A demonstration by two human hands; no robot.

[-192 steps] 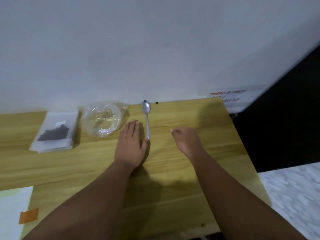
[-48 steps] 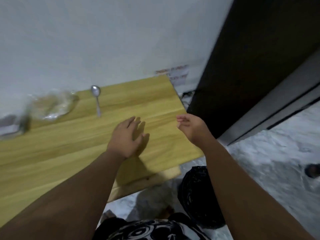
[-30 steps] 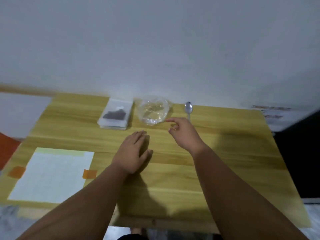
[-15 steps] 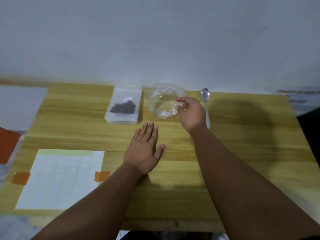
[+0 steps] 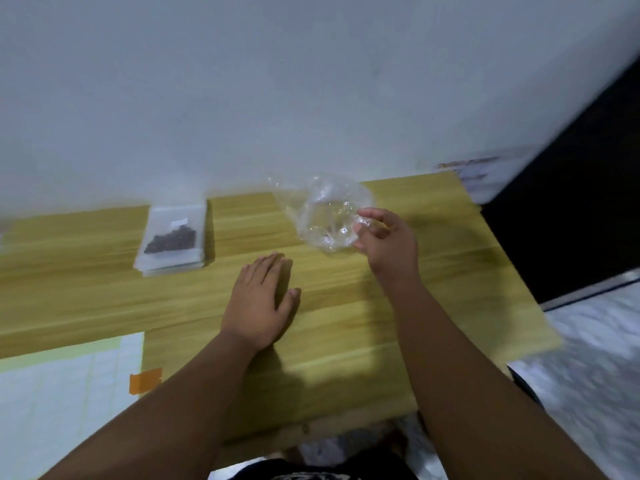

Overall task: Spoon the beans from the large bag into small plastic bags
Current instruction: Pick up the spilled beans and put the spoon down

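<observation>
My right hand (image 5: 388, 242) pinches the edge of a crumpled clear plastic bag (image 5: 320, 211) and holds it just above the back of the wooden table (image 5: 346, 323). The bag looks empty. My left hand (image 5: 259, 303) rests flat on the table with straight fingers, a little in front of the bag. A flat clear bag with dark beans (image 5: 173, 237) lies on a small stack of plastic bags at the back left. The spoon is hidden in this view.
A white wall runs right behind the table. A pale green grid sheet (image 5: 65, 403) is taped to the front left with orange tape (image 5: 145, 382). The table's right edge drops to a grey marbled floor (image 5: 588, 358) beside a dark doorway.
My right hand has taken hold of the clear bag and lifted it off the table. The view has swung to the right. My left hand stays flat on the table.
</observation>
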